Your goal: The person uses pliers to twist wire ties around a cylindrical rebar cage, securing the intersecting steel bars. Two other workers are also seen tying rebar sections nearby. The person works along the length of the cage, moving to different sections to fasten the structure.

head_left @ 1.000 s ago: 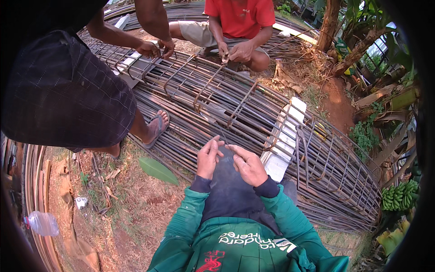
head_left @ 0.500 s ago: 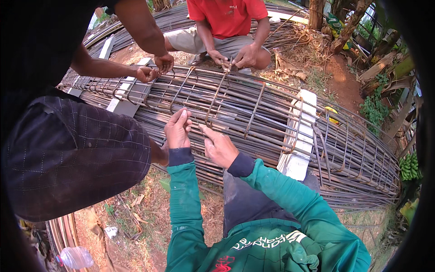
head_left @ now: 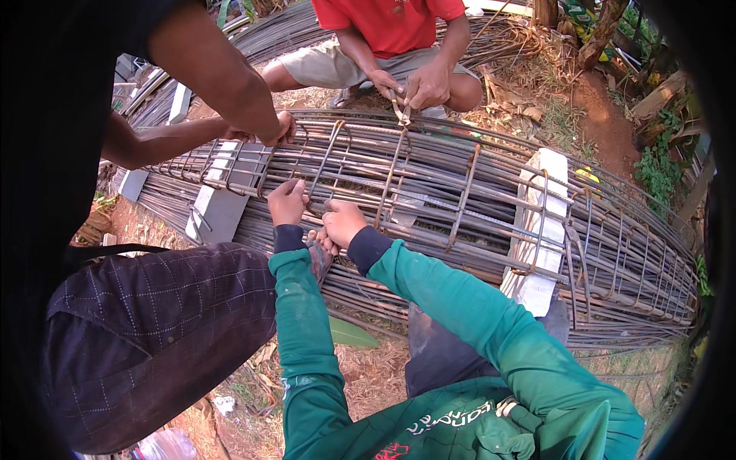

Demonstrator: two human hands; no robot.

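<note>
My left hand (head_left: 288,203) and my right hand (head_left: 344,223) are close together over the near side of a long rebar cage (head_left: 429,201) made of lengthwise bars and square stirrups. The fingers of both are closed at a near bar beside a stirrup (head_left: 327,159). What they pinch is too small to make out. To the right, a pair of pincers (head_left: 576,257) hangs on the cage's near bars, handles down. Across the cage, a co-worker in a red shirt holds other pincers (head_left: 402,111) at a top bar. Another co-worker's hands (head_left: 277,132) work at the cage's left part.
The cage lies over a stack of loose bars (head_left: 368,295), with a white block (head_left: 542,180) under its right part and a grey board (head_left: 238,188) under its left. The left co-worker's knee (head_left: 230,287) and foot (head_left: 320,259) are close to my left arm. More bars lie behind.
My hands have come down closer to the near bar, left of where they were. The left co-worker has leaned in and moved their hands. The view has shifted slightly.
</note>
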